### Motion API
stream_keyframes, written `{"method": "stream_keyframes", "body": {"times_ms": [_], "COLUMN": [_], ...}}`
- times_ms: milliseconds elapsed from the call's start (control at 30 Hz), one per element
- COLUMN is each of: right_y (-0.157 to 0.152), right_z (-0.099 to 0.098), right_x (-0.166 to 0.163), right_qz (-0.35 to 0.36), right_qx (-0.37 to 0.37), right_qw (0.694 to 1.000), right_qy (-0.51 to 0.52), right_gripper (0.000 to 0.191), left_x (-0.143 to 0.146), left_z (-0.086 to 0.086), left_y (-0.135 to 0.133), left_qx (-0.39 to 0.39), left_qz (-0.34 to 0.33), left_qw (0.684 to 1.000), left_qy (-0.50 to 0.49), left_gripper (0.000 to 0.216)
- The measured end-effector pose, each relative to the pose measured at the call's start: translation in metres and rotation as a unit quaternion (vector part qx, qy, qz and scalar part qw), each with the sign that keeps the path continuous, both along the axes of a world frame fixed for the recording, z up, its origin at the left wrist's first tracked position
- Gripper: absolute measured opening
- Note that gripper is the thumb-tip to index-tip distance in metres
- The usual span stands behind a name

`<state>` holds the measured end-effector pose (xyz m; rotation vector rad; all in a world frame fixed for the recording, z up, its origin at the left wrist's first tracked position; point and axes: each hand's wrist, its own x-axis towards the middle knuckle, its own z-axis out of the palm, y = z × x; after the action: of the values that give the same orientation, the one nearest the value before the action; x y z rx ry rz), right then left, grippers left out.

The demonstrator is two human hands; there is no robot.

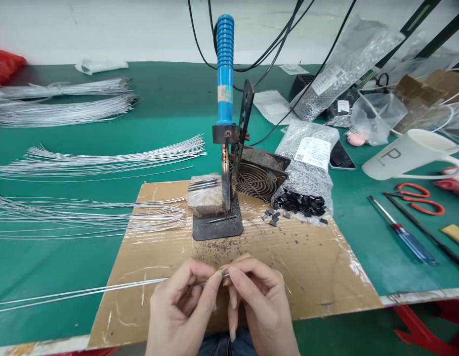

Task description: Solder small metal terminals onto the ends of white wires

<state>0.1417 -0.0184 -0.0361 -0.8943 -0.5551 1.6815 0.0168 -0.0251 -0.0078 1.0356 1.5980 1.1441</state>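
My left hand [187,301] pinches two thin white wires [133,285] that trail off to the left over the cardboard sheet [311,277]. Fingertip to fingertip with it, my right hand [261,296] is closed in a pinch at the wires' end. A tiny shiny metallic bit [225,273] shows between the fingertips; its kind cannot be made out. Beyond the hands, a soldering iron [225,74] with a blue handle points down in its stand [218,230]. Beside its tip sits a pale block [205,200] with several thin metal pieces on top.
Bundles of white wires [103,160] lie at left. A small fan [261,175] leans behind the iron. Black small parts [299,202] spill from a bubble-wrap bag [307,143]. At right are a mug [407,155], a screwdriver [407,237], scissors [424,200] and a phone [341,157].
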Motion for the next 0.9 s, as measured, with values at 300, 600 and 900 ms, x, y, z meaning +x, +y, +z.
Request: {"method": "stream_keyframes", "body": {"times_ms": [300, 600, 900], "right_y": [0.0004, -0.0010, -0.0020], "right_z": [0.0018, 0.0021, 0.0039], "right_x": [-0.0016, 0.0014, -0.0028], "right_qz": [-0.012, -0.007, -0.034], "right_qx": [-0.003, -0.002, -0.007], "right_qw": [1.000, 1.000, 0.998], "right_qy": [0.010, -0.014, -0.058], "right_gripper": [0.022, 0.026, 0.019], "left_x": [-0.0006, -0.0022, -0.0032], "left_z": [0.0019, 0.0047, 0.0045], "left_y": [0.0028, 0.0066, 0.0057], "left_qx": [0.016, 0.031, 0.025], "left_qz": [-0.023, -0.013, -0.008], "left_qw": [0.999, 0.999, 0.999], "left_qy": [0.017, 0.018, 0.021], "left_gripper": [0.032, 0.034, 0.027]}}
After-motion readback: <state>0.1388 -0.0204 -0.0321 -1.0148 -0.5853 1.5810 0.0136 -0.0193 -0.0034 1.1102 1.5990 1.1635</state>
